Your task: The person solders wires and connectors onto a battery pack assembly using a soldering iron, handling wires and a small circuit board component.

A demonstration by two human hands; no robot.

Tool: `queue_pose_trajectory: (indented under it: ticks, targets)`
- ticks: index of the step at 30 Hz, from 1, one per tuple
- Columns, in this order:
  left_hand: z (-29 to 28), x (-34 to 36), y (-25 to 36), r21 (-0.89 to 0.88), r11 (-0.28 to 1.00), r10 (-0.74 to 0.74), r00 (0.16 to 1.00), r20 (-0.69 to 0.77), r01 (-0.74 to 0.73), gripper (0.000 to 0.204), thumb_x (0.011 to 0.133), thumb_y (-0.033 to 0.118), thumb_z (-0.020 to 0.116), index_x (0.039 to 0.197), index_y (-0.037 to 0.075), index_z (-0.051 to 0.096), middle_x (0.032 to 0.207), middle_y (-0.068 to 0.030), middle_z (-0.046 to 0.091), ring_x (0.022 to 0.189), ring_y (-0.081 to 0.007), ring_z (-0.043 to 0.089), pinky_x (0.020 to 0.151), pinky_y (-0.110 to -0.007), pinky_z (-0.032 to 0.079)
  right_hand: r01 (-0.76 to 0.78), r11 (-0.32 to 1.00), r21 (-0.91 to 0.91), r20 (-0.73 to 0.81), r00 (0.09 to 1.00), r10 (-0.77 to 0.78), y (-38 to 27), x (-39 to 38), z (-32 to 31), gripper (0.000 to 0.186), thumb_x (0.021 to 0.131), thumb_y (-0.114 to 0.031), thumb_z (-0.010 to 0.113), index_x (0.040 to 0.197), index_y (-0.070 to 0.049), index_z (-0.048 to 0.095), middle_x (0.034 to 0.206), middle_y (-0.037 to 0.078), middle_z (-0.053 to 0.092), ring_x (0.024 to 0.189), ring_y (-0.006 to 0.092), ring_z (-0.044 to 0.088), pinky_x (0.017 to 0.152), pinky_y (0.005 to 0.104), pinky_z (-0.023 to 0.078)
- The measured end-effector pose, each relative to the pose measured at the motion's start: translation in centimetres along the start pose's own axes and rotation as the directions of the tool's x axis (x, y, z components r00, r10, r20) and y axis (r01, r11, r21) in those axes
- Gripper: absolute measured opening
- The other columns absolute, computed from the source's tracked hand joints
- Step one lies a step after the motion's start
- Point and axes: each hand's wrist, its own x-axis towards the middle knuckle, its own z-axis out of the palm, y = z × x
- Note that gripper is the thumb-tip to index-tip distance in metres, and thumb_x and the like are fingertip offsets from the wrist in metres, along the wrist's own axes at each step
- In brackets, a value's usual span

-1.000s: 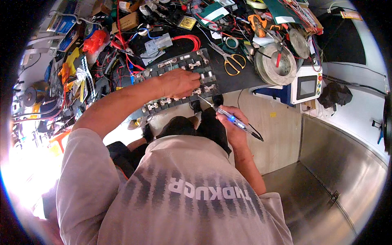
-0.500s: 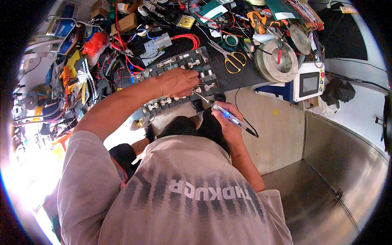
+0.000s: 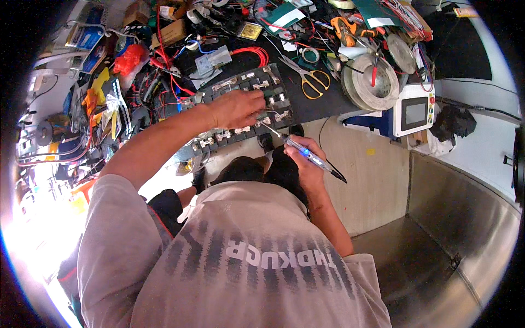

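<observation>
A black board (image 3: 273, 82) with rows of metal clips lies at the bench's front edge. My left hand (image 3: 238, 108) is over its middle, fingers curled onto it; what lies under the fingertips is hidden. My right hand (image 3: 303, 156), just beyond the board's front edge, grips a slim clear tool (image 3: 311, 157) with a glowing blue light, a metal tip and a black cord. The tip reaches the board's front row near my left fingers; whether it touches a clip I cannot tell. Yellow-handled scissors (image 3: 313, 85) lie right of the board.
Dense clutter of wires, red bag (image 3: 130, 59), cardboard and tools covers the dark bench (image 3: 322, 107). Right are clear spools (image 3: 383, 87) and a white machine (image 3: 413, 112) with a screen; below, steel panelling (image 3: 459, 202). Feet show under the bench; whose, I cannot tell.
Compared with a second ago, my right hand and the tool have shifted slightly up and left. My left hand stays over the board with only small finger movement.
</observation>
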Motion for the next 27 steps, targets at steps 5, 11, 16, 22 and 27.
queue_pose_trajectory:
  ticks: [5, 11, 16, 22, 27]
  targets:
    - [0.6, -0.8, 0.6, -0.178, 0.976, -0.158, 0.965, -0.208, 0.121, 0.018, 0.095, 0.016, 0.066, 0.107, 0.003, 0.060, 0.101, -0.0170, 0.057, 0.094, -0.0406, 0.065, 0.080, -0.050, 0.054, -0.047, 0.998, 0.033, 0.015, 0.999, 0.047, -0.6, -0.4, -1.2, 0.026, 0.090, -0.002, 0.077, 0.115, 0.005, 0.069, 0.104, 0.015, 0.074, 0.093, 0.0217, 0.073, 0.088, 0.0353, 0.061]
    - [-0.1, -2.9, 2.9, -0.450, 0.852, -0.431, 0.847, -0.311, 0.268, 0.020, 0.090, 0.017, 0.074, 0.099, 0.001, 0.065, 0.094, -0.0149, 0.062, 0.085, -0.0337, 0.066, 0.075, -0.044, 0.055, -0.041, 0.999, -0.014, 0.084, 0.996, 0.042, -1.4, -0.6, -1.6, 0.024, 0.090, 0.001, 0.077, 0.113, 0.002, 0.072, 0.105, 0.011, 0.076, 0.097, 0.0176, 0.073, 0.088, 0.0309, 0.059]
    - [1.1, -5.9, 2.6, -0.444, 0.837, -0.464, 0.845, -0.264, 0.321, 0.018, 0.085, 0.011, 0.072, 0.097, 0.001, 0.064, 0.093, -0.0154, 0.063, 0.086, -0.0333, 0.068, 0.078, -0.043, 0.056, -0.054, 0.997, -0.046, 0.114, 0.992, 0.059, -2.2, 0.0, -1.0, 0.026, 0.090, 0.000, 0.076, 0.114, 0.004, 0.070, 0.103, 0.014, 0.075, 0.092, 0.0201, 0.073, 0.087, 0.0346, 0.060]
    - [0.8, -6.4, 2.3, -0.303, 0.906, -0.373, 0.894, -0.248, 0.294, 0.014, 0.086, 0.012, 0.067, 0.099, 0.007, 0.065, 0.093, -0.0141, 0.069, 0.088, -0.0361, 0.070, 0.077, -0.049, 0.056, -0.058, 0.998, -0.038, 0.112, 0.992, 0.062, -3.6, 0.3, -0.5, 0.027, 0.089, 0.000, 0.074, 0.115, 0.004, 0.069, 0.101, 0.015, 0.075, 0.089, 0.0209, 0.072, 0.086, 0.0352, 0.060]
    - [1.3, -6.5, 1.7, -0.202, 0.948, -0.293, 0.920, -0.261, 0.245, 0.016, 0.088, 0.015, 0.068, 0.104, 0.009, 0.068, 0.096, -0.0114, 0.070, 0.096, -0.0338, 0.069, 0.080, -0.049, 0.056, -0.033, 0.999, -0.038, 0.048, 0.998, 0.035, -3.8, -0.1, -1.4, 0.026, 0.088, 0.000, 0.073, 0.113, 0.004, 0.069, 0.100, 0.015, 0.074, 0.087, 0.0215, 0.071, 0.084, 0.0364, 0.059]
